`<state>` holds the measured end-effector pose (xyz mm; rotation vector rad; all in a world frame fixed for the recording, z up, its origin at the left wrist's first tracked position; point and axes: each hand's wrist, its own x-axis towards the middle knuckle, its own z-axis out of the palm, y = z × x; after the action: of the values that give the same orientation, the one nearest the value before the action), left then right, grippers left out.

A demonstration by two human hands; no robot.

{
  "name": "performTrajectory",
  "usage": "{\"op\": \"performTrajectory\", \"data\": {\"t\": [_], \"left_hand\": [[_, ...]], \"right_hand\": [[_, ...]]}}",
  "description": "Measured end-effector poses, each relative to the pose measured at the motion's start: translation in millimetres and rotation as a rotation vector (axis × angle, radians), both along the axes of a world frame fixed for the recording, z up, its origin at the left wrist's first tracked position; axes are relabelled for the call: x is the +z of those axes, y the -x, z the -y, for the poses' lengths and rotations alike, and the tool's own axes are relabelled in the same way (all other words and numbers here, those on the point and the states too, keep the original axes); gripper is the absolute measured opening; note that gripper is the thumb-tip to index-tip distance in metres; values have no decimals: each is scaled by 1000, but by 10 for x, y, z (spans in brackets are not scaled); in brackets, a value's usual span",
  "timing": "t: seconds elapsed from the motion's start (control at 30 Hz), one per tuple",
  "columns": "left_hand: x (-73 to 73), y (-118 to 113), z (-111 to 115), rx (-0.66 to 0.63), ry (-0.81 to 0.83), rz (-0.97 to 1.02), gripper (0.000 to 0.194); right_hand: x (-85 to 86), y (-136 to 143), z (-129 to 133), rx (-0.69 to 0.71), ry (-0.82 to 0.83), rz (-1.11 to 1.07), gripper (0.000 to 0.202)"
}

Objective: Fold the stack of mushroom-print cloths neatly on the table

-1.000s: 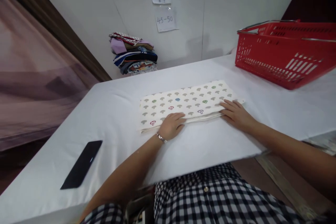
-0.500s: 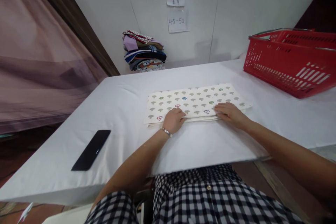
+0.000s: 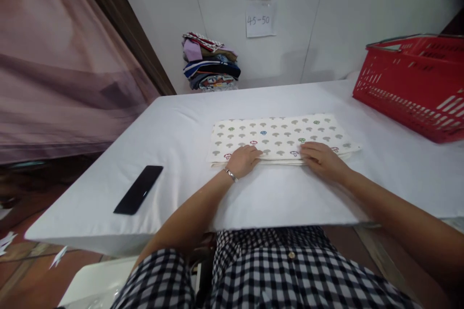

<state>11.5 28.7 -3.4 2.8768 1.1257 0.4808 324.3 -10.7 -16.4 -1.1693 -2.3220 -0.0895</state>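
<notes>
A cream cloth (image 3: 277, 136) printed with grey mushrooms and a few coloured ones lies folded into a long strip in front of me. Its layers show along the near edge. My left hand (image 3: 242, 161), with a silver bracelet at the wrist, is closed on that edge left of the middle. Farther right, my right hand (image 3: 322, 160) also pinches the near edge, fingers on top. Both thumbs are largely hidden.
A white-covered table (image 3: 174, 130) carries a black phone (image 3: 138, 190) at left and a red basket (image 3: 409, 89) at right. Behind its far edge rises a stack of folded fabrics (image 3: 212, 63). Paper signs (image 3: 260, 20) hang on the wall, and a pink curtain (image 3: 72, 67) hangs at left.
The camera view has shifted slightly, so the scene sits farther right. Both hands stay at the cloth's near edge, and the cloth's fold looks much the same.
</notes>
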Motion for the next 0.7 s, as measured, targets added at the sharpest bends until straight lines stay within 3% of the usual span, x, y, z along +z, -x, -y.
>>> {"op": "performTrajectory", "data": {"t": [0.17, 0.37, 0.47, 0.7], "left_hand": [[72, 355, -24, 45, 27, 108, 21], [2, 762, -8, 340, 95, 315, 13], [-49, 827, -12, 437, 136, 387, 13], [-68, 808, -31, 443, 168, 377, 15]], "right_hand": [[55, 546, 16, 142, -42, 117, 22], [58, 1093, -102, 141, -70, 346, 22], [55, 1219, -160, 127, -121, 424, 21], [85, 1417, -188, 140, -198, 532, 23]]}}
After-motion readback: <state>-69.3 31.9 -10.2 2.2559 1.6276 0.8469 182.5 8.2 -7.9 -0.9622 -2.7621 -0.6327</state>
